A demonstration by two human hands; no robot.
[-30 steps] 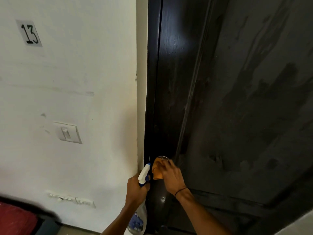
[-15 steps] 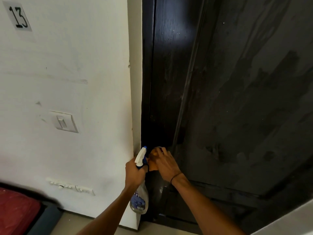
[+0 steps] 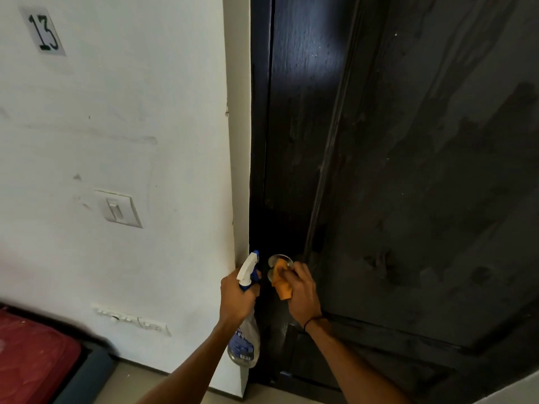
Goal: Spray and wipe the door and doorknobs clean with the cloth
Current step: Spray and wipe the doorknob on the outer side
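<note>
A dark wooden door with streaky wet marks fills the right side. Its round metal doorknob sits near the door's left edge. My right hand grips an orange cloth and holds it against the knob, covering its lower part. My left hand grips the neck of a spray bottle with a white and blue trigger head, just left of the knob, nozzle pointing up toward the door frame. The clear bottle body hangs below my fist.
A white wall stands left of the door frame, with a light switch, a paper sign reading 13 and a socket strip low down. A red object lies at the bottom left on the floor.
My right hand has shifted lower on the knob, exposing its top rim, and the cloth now hangs below my fingers. The view has tilted slightly. My left hand keeps the bottle beside the knob.
</note>
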